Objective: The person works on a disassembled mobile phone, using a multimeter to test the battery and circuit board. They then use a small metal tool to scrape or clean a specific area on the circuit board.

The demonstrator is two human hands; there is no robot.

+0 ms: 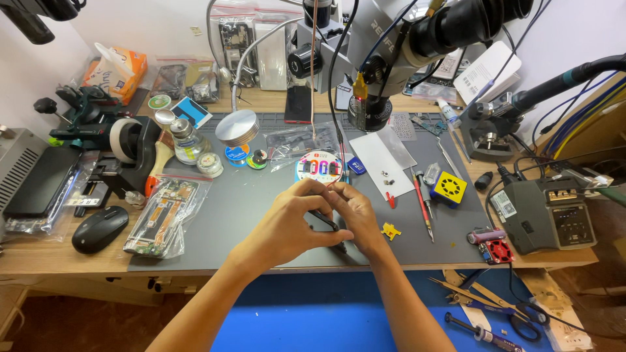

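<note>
I see my 2 hands meeting over the grey work mat [248, 215], close to its front edge and about in the middle of it. My left hand [291, 225] is curled, its fingers closed on a small dark flat part [324, 220], which sticks out between thumb and forefinger toward the right. My right hand [357, 218] is touching the same part from the other side, the fingers bent around its right end, so both hands grasp it together. The part is thin and black; most of it is hidden by the fingers, and I cannot tell what kind of piece it is.

Just behind the hands, toward the middle of the mat, lies a round white disc with coloured slots [319, 167]. To the right of the right hand there is a small yellow piece [390, 231] on the mat, and further right a yellow cube-shaped block [448, 188] and a red-handled tool [422, 202]. At the left edge of the mat a clear bag with a circuit board [163, 216] lies, and a black mouse [100, 229] rests on the wooden tabletop beside it. The microscope [391, 45] above is cut off by the upper edge of the view, and my forearms are cut off at the bottom.
</note>
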